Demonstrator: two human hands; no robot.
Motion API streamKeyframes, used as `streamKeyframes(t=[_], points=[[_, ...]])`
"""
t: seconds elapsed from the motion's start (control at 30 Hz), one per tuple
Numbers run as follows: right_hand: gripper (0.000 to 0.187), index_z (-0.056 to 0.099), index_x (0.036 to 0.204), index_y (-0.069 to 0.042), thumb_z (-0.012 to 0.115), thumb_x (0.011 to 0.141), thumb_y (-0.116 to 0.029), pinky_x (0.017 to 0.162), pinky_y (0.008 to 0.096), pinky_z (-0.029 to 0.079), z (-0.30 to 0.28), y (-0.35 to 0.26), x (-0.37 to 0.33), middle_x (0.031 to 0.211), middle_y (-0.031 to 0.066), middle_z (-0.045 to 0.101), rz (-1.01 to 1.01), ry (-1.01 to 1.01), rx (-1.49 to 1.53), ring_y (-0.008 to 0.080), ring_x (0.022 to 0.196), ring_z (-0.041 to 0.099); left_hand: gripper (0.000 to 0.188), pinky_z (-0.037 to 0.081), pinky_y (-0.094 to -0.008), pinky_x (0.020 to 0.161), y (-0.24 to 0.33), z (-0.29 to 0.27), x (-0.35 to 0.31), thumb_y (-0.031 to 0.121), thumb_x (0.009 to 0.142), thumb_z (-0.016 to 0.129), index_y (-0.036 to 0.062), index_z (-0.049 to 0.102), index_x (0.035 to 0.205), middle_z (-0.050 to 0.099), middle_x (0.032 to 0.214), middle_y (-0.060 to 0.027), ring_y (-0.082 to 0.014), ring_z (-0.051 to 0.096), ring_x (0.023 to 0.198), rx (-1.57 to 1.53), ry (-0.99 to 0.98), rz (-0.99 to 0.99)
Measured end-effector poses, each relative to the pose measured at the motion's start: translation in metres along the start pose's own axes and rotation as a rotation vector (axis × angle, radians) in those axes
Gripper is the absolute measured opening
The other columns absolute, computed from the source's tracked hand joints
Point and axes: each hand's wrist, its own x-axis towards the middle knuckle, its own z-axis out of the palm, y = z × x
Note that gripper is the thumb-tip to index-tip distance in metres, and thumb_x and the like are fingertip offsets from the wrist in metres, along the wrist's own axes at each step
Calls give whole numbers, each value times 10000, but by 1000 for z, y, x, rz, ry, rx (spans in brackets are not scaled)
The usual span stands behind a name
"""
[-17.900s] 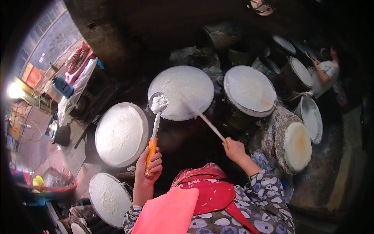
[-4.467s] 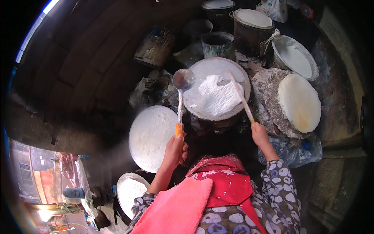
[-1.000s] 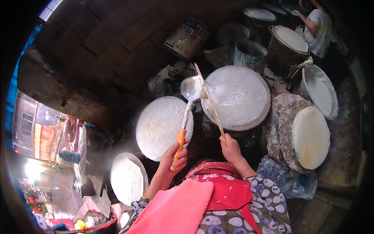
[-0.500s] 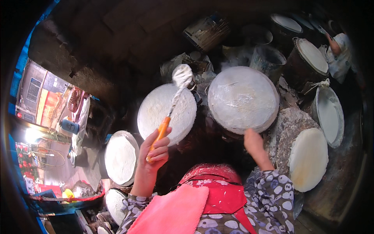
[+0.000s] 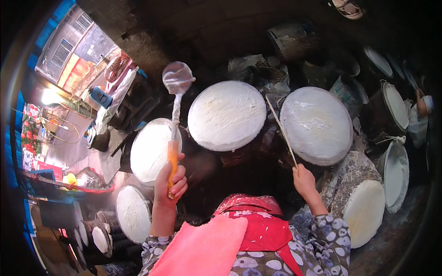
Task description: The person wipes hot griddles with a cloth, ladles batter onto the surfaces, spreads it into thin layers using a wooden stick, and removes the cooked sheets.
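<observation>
Hands: left (image 5: pixel 169 183) grips ladle (image 5: pixel 176 99); right (image 5: pixel 304 177) grips stick (image 5: pixel 281 130); two griddles (image 5: pixel 226 115).

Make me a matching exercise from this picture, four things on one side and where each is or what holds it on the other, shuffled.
Things:
1. orange-handled metal ladle
2. thin wooden stick
3. pink cloth
4. round white-coated steaming disc

Places:
A. bottom centre, at the person's chest
B. in the left hand
C. in the right hand
D. between ladle and stick

Pairs: 1-B, 2-C, 3-A, 4-D
</observation>
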Motion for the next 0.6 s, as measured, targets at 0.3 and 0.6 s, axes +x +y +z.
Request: streamKeyframes(t=[0.3, 0.6], points=[[248, 509, 907, -27, 484, 947, -270, 653, 545, 481, 73, -82, -27, 735, 235, 637, -271, -245, -135, 434, 707, 629, 368, 361, -222, 385, 16, -64, -90, 250, 1030, 366, -27, 447, 1260, 406, 674, 3, -69, 389, 429, -479, 99, -88], [257, 526, 907, -31, 459, 973, -269, 650, 533, 465, 81, -107, -58, 776, 238, 633, -289, -155, -225, 441, 752, 611, 329, 365, -207, 406, 31, -116, -184, 234, 1013, 420, -27, 456, 1209, 424, 696, 1, -67, 402, 453, -544, 142, 54]])
